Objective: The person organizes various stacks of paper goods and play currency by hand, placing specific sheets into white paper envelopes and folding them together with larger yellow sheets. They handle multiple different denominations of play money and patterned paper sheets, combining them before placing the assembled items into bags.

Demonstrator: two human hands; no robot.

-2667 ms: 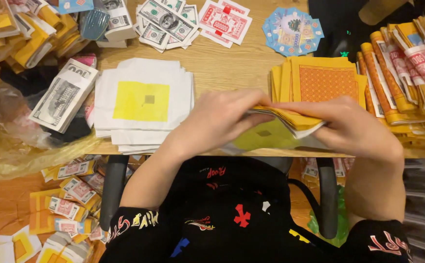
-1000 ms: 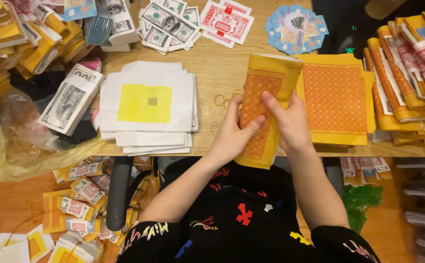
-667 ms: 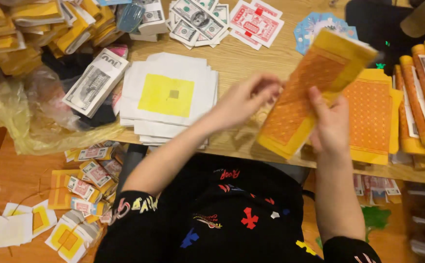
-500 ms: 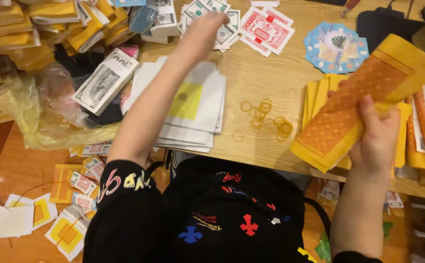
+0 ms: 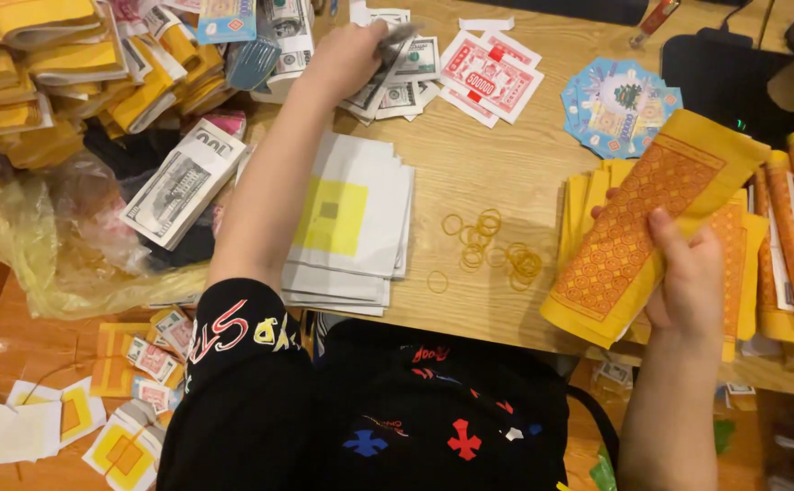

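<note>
The right hand (image 5: pixel 688 291) holds a folded bundle of yellow paper sheets with an orange lattice print (image 5: pixel 651 227). The fingers wrap its right edge and the thumb presses across the printed face, so the grip is closed firmly on the bundle. The bundle stands tilted, its top corner leaning up and away from the wrist, clear of the wooden table (image 5: pixel 497 155). Directly behind and below the grip lies a flat stack of matching yellow sheets (image 5: pixel 588 195).

Change from half a second ago: the left hand (image 5: pixel 347 59) has finished its reach across the table. It was passing over the white squares; it now rests at the far edge on a spread of grey banknote-style papers (image 5: pixel 406 77). The fingers appear pinched on one of these papers, but motion blur hides the fingertips, so whether it actually holds one cannot be told.

The left forearm crosses over a stack of white paper squares with yellow centres (image 5: pixel 351 218). Between that stack and the gripped bundle, loose rubber bands (image 5: pixel 488 250) lie scattered on the table, near the right hand's lower edge.

Judgement: the bundle has been squared and lifted in one hand, and the free hand has gone to fetch a note-type paper, so the assembly appears mid-way, with the bundle not yet banded.
</note>
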